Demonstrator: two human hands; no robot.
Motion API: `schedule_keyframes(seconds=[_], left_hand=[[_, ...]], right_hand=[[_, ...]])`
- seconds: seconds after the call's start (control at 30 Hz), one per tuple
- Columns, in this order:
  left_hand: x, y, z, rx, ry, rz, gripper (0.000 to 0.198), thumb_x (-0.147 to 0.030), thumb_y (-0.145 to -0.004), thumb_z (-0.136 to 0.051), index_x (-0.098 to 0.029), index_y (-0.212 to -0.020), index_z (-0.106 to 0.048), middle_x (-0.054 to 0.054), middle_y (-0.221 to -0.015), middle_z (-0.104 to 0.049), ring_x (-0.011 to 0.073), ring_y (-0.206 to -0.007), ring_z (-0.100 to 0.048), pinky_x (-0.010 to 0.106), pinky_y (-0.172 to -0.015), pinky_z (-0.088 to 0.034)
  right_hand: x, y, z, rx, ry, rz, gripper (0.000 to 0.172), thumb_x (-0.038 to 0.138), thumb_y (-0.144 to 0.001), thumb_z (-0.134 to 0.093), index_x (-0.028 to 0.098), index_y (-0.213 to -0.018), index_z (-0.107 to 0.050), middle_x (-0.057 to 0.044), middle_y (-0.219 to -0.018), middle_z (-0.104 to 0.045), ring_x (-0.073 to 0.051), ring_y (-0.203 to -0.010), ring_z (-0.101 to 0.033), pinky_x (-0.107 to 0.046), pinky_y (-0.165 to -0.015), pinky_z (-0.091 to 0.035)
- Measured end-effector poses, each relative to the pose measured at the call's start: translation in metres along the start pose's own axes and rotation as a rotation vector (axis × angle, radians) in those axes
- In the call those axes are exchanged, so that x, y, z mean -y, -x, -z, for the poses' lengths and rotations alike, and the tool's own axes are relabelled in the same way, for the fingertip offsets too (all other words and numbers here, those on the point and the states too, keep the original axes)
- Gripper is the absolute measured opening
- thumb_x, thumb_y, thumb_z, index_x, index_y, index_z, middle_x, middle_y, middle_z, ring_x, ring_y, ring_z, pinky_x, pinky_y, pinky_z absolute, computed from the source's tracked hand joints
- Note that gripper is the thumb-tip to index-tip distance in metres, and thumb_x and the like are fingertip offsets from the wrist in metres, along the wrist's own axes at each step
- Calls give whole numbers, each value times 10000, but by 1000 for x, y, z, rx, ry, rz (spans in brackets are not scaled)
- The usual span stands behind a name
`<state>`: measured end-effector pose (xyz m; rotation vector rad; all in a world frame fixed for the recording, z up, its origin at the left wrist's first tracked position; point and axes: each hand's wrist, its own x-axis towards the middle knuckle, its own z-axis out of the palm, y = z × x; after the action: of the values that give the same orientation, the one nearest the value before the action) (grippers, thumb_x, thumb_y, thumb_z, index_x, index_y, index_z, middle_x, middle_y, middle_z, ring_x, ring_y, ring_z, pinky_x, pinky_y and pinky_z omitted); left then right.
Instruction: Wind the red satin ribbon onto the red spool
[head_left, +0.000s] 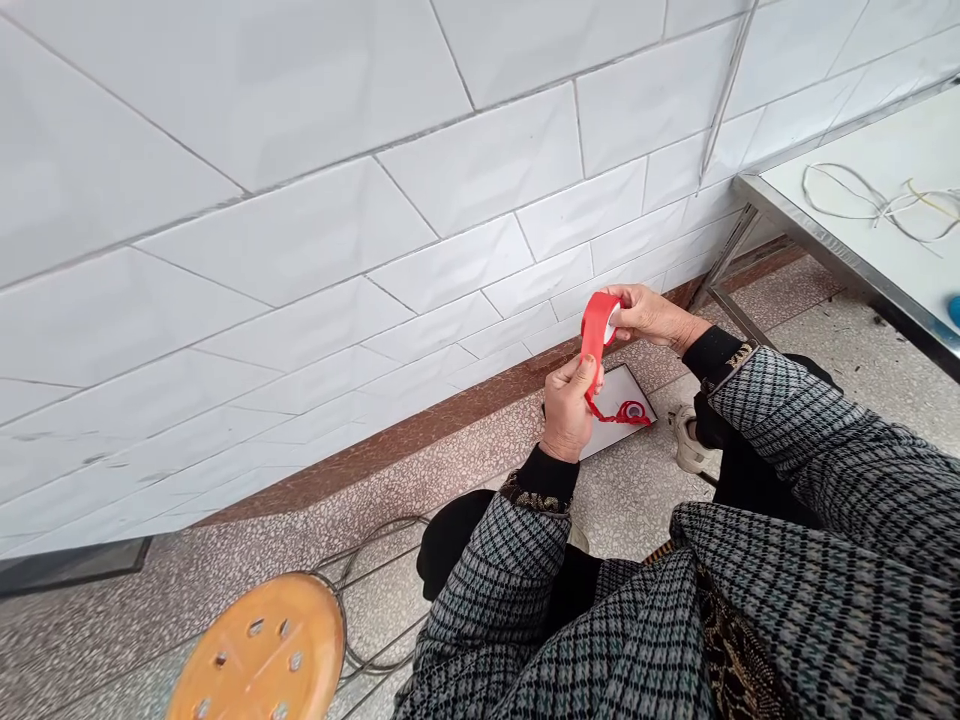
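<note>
A roll of red ribbon (598,318) with a white core is in my right hand (651,314), whose thumb presses at the core while the fingers close round the far side. From the roll a flat red strip runs down to my left hand (571,400), which pinches it between thumb and fingers. Below the left hand a narrow, crumpled red tail (604,412) hangs and leads toward a small red roll (634,411) in a shallow white box (616,385) on the floor. Whether the tail touches the small roll, I cannot tell.
A white-tiled wall (465,260) rises in front of me. At the right stands a metal-edged table (847,270) with loose wires (885,207) on top. An orange round stool (259,655) is at the lower left, beside a coiled cable (352,575) on the speckled floor.
</note>
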<state>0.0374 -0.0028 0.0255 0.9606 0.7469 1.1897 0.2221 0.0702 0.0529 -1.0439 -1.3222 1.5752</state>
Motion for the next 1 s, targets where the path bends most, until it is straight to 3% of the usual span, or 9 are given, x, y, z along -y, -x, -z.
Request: schedule_keyframes(seconds=[0.1, 0.33, 0.53, 0.67, 1.0], left_hand=[[-1, 4, 4, 32, -149, -90, 587, -631, -886, -791, -187, -555, -596, 28, -650, -523, 140, -647, -447, 321, -630, -382], [-28, -3, 15, -40, 57, -115, 596, -592, -795, -871, -194, -491, -548, 5, -563, -428, 125, -567, -435, 322, -586, -374], [-27, 7, 16, 121, -10, -38, 536, -521, -818, -866, -191, -488, -603, 30, -580, -494, 140, -580, -467, 342, -587, -368], [-25, 10, 16, 144, 2, -36, 517, -519, -824, -861, -189, -501, -628, 32, -580, -508, 139, -579, -466, 345, -593, -349], [-36, -1, 20, 44, 108, -62, 602, -502, -770, -897, -190, -454, -491, -9, -520, -365, 108, -516, -422, 324, -557, -403]], right_hand=[[4, 1, 4, -22, 150, -15, 305, 106, -638, -623, 168, -936, -645, 31, -700, -644, -86, -574, -450, -209, -526, -357], [12, 1, 22, 130, 474, 2, 250, 120, -628, -642, 167, -873, -661, 31, -739, -608, -122, -692, -484, -252, -651, -373], [8, -2, 24, 177, 592, -20, 260, 103, -616, -613, 173, -863, -653, 40, -750, -612, -123, -708, -497, -259, -682, -378], [11, 1, 20, 203, 746, -53, 233, 77, -615, -624, 177, -824, -649, 37, -727, -629, -127, -696, -508, -267, -671, -365], [-3, 4, 10, 392, 849, -110, 268, 75, -599, -722, 205, -828, -670, 22, -720, -660, -146, -665, -506, -281, -626, -334]])
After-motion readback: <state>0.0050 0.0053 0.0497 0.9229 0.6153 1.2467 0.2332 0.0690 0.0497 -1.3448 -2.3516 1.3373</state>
